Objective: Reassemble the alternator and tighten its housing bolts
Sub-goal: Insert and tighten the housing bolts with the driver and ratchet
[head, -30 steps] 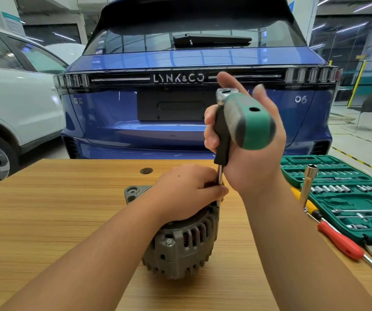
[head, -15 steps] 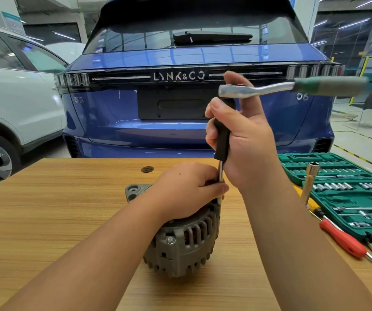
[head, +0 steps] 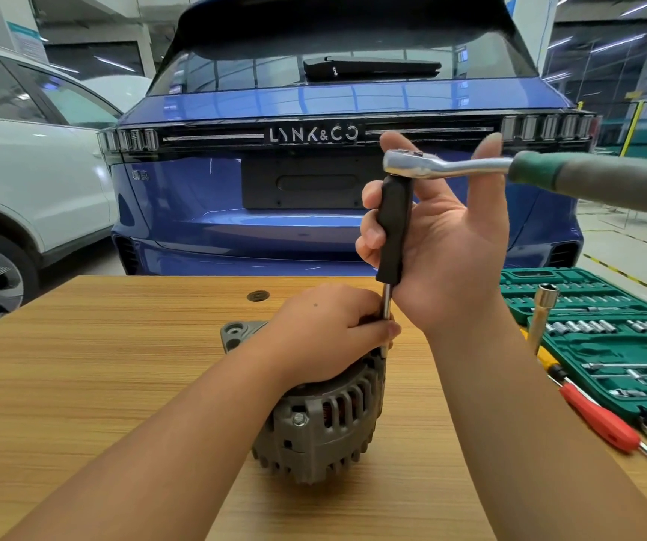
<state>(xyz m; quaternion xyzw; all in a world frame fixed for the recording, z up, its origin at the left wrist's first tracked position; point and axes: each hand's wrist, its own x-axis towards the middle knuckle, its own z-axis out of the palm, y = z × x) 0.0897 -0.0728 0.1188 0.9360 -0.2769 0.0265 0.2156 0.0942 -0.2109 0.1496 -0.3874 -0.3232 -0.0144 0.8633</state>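
Alternator [head: 325, 415] sits on the wooden bench [head: 80, 384], close in front of the person, its finned grey housing facing the camera with one hex housing bolt [head: 299, 419] visible on the near face. The left hand [head: 329, 329] rests on top of it, fingers curled over the casing and pinching the thin steel shaft of the extension bar [head: 394, 228] where it meets the housing. That bar stands nearly upright, straight above the alternator's right edge. The right hand [head: 442, 244] wraps loosely round its black grip, thumb and upper fingers half spread. A ratchet [head: 470, 167] sits on the bar's top, its green handle pointing off to the right. The bolt being driven lies directly below the right hand, so the coming swing likely turns about this vertical axis. An open green socket set [head: 606, 333] lies to the right.
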